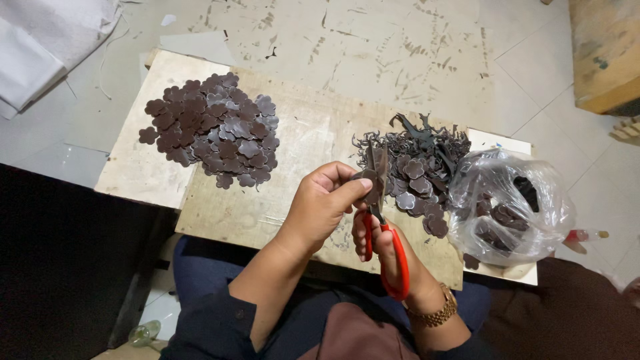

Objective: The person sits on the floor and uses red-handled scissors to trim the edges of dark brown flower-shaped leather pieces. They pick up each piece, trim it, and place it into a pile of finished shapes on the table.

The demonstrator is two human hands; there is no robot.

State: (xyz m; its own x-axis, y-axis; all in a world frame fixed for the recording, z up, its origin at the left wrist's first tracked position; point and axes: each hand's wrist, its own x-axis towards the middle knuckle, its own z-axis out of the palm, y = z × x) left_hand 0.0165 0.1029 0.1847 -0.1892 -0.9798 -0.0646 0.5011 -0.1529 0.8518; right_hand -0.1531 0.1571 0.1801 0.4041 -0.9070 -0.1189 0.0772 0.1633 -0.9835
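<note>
My left hand (323,203) pinches a small dark brown flower-shaped leather piece (375,167) between thumb and fingers. My right hand (387,250) grips red-handled scissors (393,257), whose blades reach up to the piece's edge. Both hands hover over the near edge of a wooden board (267,207) lying across my lap. A heap of trimmed brown flower pieces (213,130) lies at the board's left. A second heap of pieces and jagged dark offcuts (420,167) sits just beyond my hands.
A clear plastic bag (510,203) holding more brown pieces rests at the board's right end. White fabric (47,40) lies on the tiled floor at top left, a wooden block (603,57) at top right. A small bottle (587,235) lies beside the bag.
</note>
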